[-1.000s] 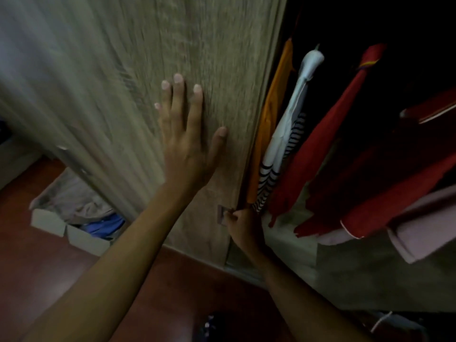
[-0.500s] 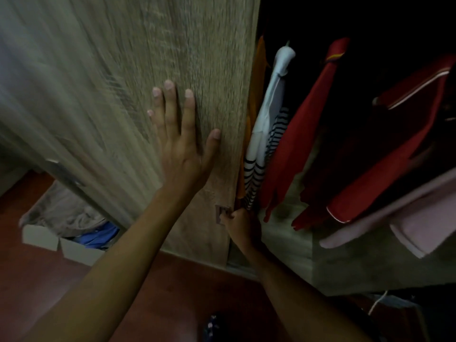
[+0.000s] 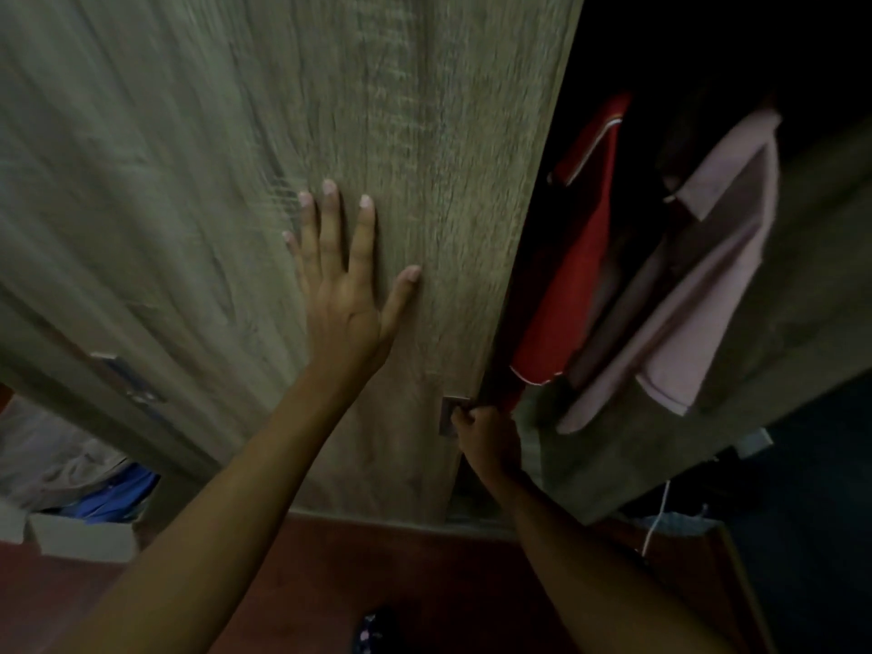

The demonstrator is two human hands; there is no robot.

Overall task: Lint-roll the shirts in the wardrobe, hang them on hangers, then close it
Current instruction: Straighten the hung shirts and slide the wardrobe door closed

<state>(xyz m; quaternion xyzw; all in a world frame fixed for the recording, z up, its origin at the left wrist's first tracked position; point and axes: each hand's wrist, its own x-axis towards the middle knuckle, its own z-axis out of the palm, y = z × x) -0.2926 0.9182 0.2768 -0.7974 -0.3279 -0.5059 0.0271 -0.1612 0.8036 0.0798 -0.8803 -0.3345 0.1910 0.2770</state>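
Observation:
A wood-grain sliding wardrobe door [image 3: 424, 110] fills the left and middle of the head view. My left hand [image 3: 347, 285] lies flat on it, fingers spread. My right hand [image 3: 486, 431] is curled on the small metal handle [image 3: 448, 413] at the door's right edge. In the remaining dark gap to the right hang a red shirt [image 3: 571, 276] and a pale pink shirt [image 3: 698, 285]. The orange and striped shirts are hidden behind the door.
A white box [image 3: 80, 540] with grey and blue clothes sits on the reddish floor [image 3: 354, 568] at lower left. The wardrobe's right side panel [image 3: 774, 370] stands at the right, with a dark area and a white cord [image 3: 656, 521] beside it.
The door has slid to the right, covering the orange and striped shirts; the gap is narrower. Both hands travelled with the door.

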